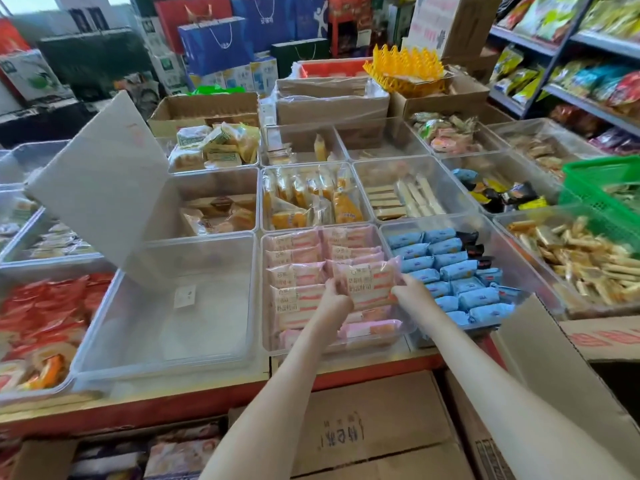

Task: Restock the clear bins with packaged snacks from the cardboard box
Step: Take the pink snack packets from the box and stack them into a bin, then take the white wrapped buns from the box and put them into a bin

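At frame centre, left hand (pixel 335 301) and right hand (pixel 408 292) grasp opposite ends of a pink packet (pixel 369 284), directly above its bin (pixel 264 303).

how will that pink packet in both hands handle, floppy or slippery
Probably light: the pink packet is pinched at its edges by the left hand and right hand. Likely slippery: its film wrapper looks glossy. It looks flat, so probably semi-stiff.

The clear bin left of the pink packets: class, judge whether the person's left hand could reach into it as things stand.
Probably yes: the bin stands open, lid tipped up, beside the left hand, though that hand and the right hand hold a pink packet.
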